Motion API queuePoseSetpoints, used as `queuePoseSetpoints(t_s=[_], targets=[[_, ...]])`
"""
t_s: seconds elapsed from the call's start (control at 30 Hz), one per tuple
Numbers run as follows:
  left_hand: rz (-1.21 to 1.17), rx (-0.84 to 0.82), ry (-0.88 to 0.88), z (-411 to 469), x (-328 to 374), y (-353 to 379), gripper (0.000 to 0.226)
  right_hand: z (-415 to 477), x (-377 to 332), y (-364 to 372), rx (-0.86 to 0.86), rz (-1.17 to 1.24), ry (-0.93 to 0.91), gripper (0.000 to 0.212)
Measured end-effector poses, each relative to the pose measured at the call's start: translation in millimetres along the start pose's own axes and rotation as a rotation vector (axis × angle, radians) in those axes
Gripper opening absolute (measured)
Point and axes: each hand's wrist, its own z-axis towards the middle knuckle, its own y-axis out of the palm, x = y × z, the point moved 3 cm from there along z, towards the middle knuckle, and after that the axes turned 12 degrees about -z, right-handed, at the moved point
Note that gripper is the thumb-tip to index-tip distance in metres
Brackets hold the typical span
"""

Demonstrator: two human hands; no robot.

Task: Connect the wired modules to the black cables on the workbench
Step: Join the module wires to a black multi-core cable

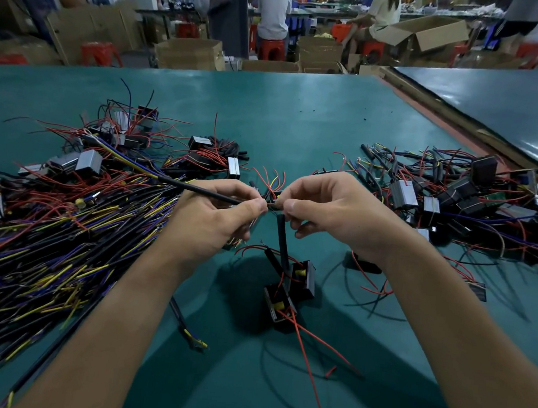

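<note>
In the head view, the left hand (218, 212) pinched the end of a thin black sheathed cable (197, 191). The right hand (323, 205) pinched the fine wires meeting it. Both were raised over the teal workbench mat (300, 125), probably to keep the joint in sight. Two small black box-shaped modules (303, 278) hung below.

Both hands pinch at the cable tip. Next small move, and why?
Probably bring the thin wires onto the tip of the black cable and join them: the left hand pinches the cable end, the right hand pinches the wires beside it, fingertips nearly touching.
</note>
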Motion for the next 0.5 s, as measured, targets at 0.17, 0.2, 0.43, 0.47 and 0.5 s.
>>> queuePoseSetpoints(t_s=[0.17, 0.2, 0.43, 0.47, 0.5], targets=[[-0.037, -0.035, -0.040, -0.8, 2.2, 0.0, 0.010, 0.2, 0.5, -1.4, 0.031, -0.046, -0.061, 0.009], [-0.038, -0.038, -0.044, -1.0, 2.2, -0.4, 0.009, 0.0, 0.6, -1.4, 0.041, -0.060, -0.073, 0.007], [-0.037, -0.059, -0.060, -1.6, 2.1, -3.1, 0.004, -1.7, -2.9, 0.0, 0.085, -0.194, -0.134, 0.007], [-0.028, -0.059, -0.063, -1.8, 1.9, -2.8, 0.004, -1.5, -3.1, 0.4, 0.092, -0.219, -0.142, 0.008], [-0.019, -0.061, -0.067, -2.1, 1.9, -2.5, 0.005, -1.4, -3.3, 0.9, 0.095, -0.239, -0.149, 0.009]])
